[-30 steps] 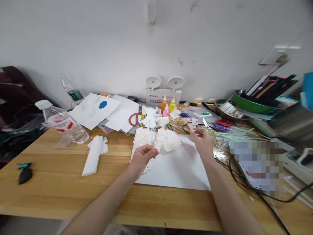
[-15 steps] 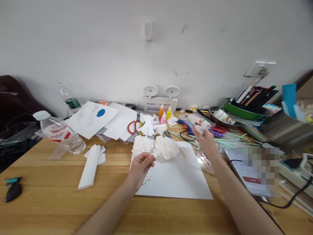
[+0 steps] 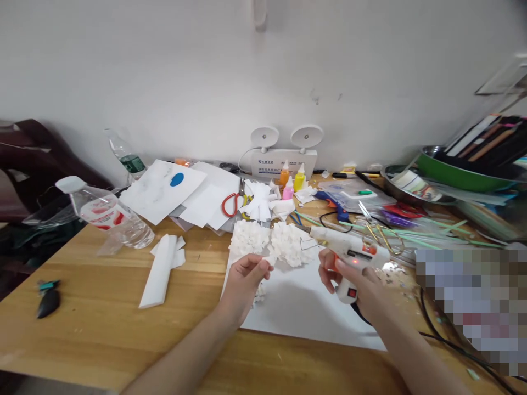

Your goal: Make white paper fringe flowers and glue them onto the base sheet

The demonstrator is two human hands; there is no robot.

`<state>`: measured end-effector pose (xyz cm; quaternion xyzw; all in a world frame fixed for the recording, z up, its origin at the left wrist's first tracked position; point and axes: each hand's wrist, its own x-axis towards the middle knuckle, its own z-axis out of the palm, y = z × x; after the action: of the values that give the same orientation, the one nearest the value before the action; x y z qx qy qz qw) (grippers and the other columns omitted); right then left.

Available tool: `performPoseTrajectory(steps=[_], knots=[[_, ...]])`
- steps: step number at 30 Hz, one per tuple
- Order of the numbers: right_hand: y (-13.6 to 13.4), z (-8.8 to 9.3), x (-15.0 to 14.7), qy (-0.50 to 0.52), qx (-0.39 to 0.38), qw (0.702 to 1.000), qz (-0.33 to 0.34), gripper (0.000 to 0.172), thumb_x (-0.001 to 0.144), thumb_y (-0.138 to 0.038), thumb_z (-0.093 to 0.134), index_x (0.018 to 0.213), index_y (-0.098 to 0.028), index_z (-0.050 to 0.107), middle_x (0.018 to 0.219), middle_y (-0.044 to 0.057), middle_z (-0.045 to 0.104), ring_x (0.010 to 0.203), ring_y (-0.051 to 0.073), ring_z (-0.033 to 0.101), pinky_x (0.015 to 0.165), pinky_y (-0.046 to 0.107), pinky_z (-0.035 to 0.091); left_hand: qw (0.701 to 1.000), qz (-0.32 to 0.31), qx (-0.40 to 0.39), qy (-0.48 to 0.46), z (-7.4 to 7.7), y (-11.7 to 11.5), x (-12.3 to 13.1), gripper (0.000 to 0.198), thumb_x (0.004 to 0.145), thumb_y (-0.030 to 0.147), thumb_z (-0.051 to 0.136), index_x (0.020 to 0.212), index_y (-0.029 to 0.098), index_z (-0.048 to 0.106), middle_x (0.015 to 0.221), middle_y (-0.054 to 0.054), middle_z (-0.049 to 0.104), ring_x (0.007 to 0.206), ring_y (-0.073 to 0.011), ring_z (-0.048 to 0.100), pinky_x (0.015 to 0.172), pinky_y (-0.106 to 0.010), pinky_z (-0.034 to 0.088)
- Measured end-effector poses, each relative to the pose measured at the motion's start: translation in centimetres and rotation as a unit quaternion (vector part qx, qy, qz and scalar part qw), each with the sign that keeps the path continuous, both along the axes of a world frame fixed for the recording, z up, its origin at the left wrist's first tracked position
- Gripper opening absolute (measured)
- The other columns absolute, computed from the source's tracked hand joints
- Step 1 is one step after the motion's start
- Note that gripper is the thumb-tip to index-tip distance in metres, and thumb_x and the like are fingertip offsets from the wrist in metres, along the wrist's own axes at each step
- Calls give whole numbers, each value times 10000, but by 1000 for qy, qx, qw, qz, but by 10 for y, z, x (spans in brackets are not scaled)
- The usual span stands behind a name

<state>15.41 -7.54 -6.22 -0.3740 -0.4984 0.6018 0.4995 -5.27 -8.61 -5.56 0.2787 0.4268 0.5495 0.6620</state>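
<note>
My right hand point(image 3: 349, 280) is wrapped round the handle of a white hot glue gun point(image 3: 349, 244) with an orange trigger. Its nozzle points left, towards the fluffy white paper clumps. My left hand point(image 3: 247, 280) is closed, pinching a small white paper piece point(image 3: 269, 259) between thumb and fingers. Just behind that hand, one paper clump point(image 3: 249, 237) and a second paper clump point(image 3: 290, 241) rest on a white sheet point(image 3: 296, 312). More white bits show on the sheet, partly hidden by my left hand.
A folded white paper strip point(image 3: 158, 274) and a water bottle point(image 3: 111, 219) are on the left. Red-handled scissors point(image 3: 230, 204), small paint bottles point(image 3: 288, 189) and paper scraps line the back. Gold scissors point(image 3: 381, 233), a green bowl point(image 3: 461, 173) and a black cable point(image 3: 436, 323) are on the right.
My right hand has brought the glue gun from the back right towards me, beside my left hand. The left hand keeps its pinch on the paper piece. The view has shifted somewhat.
</note>
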Motion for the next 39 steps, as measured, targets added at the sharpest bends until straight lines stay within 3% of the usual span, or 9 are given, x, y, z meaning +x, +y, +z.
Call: performPoseTrajectory(steps=[4,10,16,22,34,39], knots=[[-9,-5,-6,-31,-3,999,34,176,750,-335,531,659,-185,547,585,13,501,456,122,434,448,276,349,999,8,-19,-47,-2,2,-1,197,579,308,729,580,161,598,563,27,556,573,-67,467,626,-215,375],[-13,-11,-7,-112,19,992,52,253,687,-441,561,609,-204,600,548,47,554,545,191,498,463,304,397,998,-5,-23,-58,-4,2,0,217,575,329,730,566,168,586,577,24,540,572,-72,458,625,-226,373],[-18,-15,-5,-94,27,992,75,202,722,-380,558,623,-207,592,615,44,556,624,198,504,567,323,401,997,-5,-25,-67,-5,1,1,236,546,299,750,493,162,565,544,42,471,550,-56,421,601,-218,354],[-17,-22,-2,-97,13,990,100,205,723,-372,561,603,-206,566,603,36,518,610,186,477,521,301,369,997,-16,-7,-72,-7,1,2,207,554,289,749,485,167,596,540,41,457,551,-51,404,603,-204,349],[-20,-19,1,-104,-34,987,116,235,690,-399,571,580,-197,524,563,21,461,535,156,425,461,278,330,998,-36,7,-59,-10,0,1,186,580,309,732,510,180,618,568,32,468,596,-69,414,641,-222,345],[-21,-19,1,-110,-25,989,96,233,673,-395,575,583,-185,529,552,16,463,540,152,436,487,277,346,997,-40,11,-63,-10,-1,1,163,591,293,730,521,185,630,561,35,466,592,-63,415,640,-214,335]])
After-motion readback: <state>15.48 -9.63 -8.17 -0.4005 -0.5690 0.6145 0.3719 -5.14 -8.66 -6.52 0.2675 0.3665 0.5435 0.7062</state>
